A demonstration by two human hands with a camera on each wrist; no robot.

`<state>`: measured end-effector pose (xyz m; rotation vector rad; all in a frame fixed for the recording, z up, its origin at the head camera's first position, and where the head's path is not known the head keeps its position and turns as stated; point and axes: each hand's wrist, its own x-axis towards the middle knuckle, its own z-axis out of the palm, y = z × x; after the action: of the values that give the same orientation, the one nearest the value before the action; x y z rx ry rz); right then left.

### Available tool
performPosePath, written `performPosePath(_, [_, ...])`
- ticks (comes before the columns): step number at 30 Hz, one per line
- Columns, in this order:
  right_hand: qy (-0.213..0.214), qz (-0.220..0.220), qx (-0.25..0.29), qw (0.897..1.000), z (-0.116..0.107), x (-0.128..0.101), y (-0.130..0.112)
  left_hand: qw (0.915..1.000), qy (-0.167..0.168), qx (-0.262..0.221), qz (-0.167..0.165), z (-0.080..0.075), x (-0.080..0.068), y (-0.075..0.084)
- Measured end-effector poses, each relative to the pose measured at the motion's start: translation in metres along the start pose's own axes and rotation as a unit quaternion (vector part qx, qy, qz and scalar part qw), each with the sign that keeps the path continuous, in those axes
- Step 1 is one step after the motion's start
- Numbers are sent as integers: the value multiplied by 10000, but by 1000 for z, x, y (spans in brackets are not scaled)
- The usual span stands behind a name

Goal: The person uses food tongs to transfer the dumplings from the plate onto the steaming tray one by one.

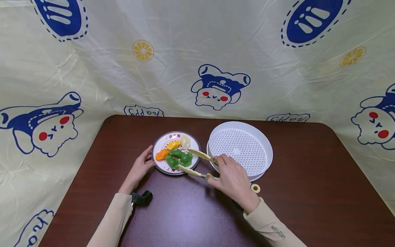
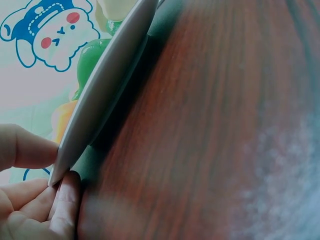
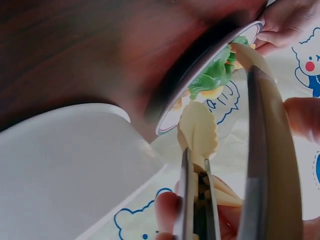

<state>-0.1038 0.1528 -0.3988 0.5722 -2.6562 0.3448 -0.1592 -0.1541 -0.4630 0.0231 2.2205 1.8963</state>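
A white plate (image 1: 161, 144) with a patterned rim holds green pepper pieces (image 1: 186, 159), an orange piece (image 1: 162, 154), a yellow piece (image 1: 174, 144) and a pale whitish piece (image 1: 185, 142). My left hand (image 1: 139, 172) pinches the plate's left rim, thumb above and fingers beneath, as the left wrist view shows. With my right hand (image 1: 231, 178) I grip beige-tipped tongs (image 1: 199, 154). Their arms are spread, and the tips reach over the plate on both sides of the green pieces. Nothing shows between the tips.
A white round basket (image 1: 216, 132) with a perforated bottom stands right of the plate, its near side partly behind my right hand. The brown table (image 1: 308, 192) ends at a back edge against a printed plastic sheet (image 1: 172, 85).
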Motion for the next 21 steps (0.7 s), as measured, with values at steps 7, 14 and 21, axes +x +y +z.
performPosePath(7, [53,-81,-282,9996,-3,4,-7,9999,-41,-90,32,0,0,-1])
performPosePath(14, [-10,13,-269,9996,-4,5,-11,9999,-33,-124,14,0,0,-1])
performPosePath(21, [-216,225,-53,9995,-6,6,-8,9999,-12,-99,25,0,-2,-1])
